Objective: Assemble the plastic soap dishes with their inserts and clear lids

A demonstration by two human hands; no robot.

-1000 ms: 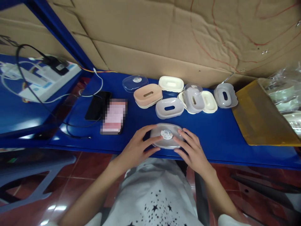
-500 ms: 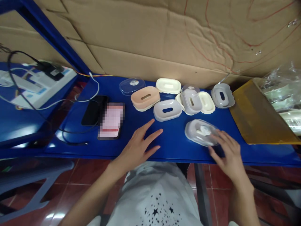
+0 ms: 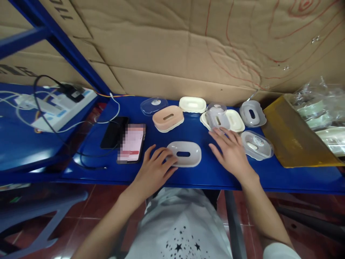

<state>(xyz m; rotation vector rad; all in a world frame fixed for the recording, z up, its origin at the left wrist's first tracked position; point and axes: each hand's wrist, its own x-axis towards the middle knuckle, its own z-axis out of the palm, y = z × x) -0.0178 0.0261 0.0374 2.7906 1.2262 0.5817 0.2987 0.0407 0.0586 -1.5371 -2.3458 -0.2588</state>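
In the head view my left hand (image 3: 159, 164) grips the left end of a light grey soap dish tray (image 3: 194, 158) with an oval slot, which lies near the table's front. My right hand (image 3: 229, 153) is open, palm down, its fingertips at the front edge of another grey slotted tray (image 3: 217, 117) stacked over cream dish pieces (image 3: 235, 120); whether they touch cannot be seen. Just right of that hand sits a grey soap dish with a clear lid (image 3: 257, 145) and a round sticker.
Behind are a peach slotted tray (image 3: 168, 117), a clear lid (image 3: 153, 106), a cream dish (image 3: 192, 104) and a grey cat-eared dish (image 3: 252, 113). A phone (image 3: 132, 144) and cables lie left, beside a power strip (image 3: 67, 108). A carton (image 3: 293, 140) holds bagged dishes at right.
My left hand has taken hold of the grey slotted tray and it now lies nearer the front edge. My right hand has let go of the lidded dish, now farther right, and moved left.
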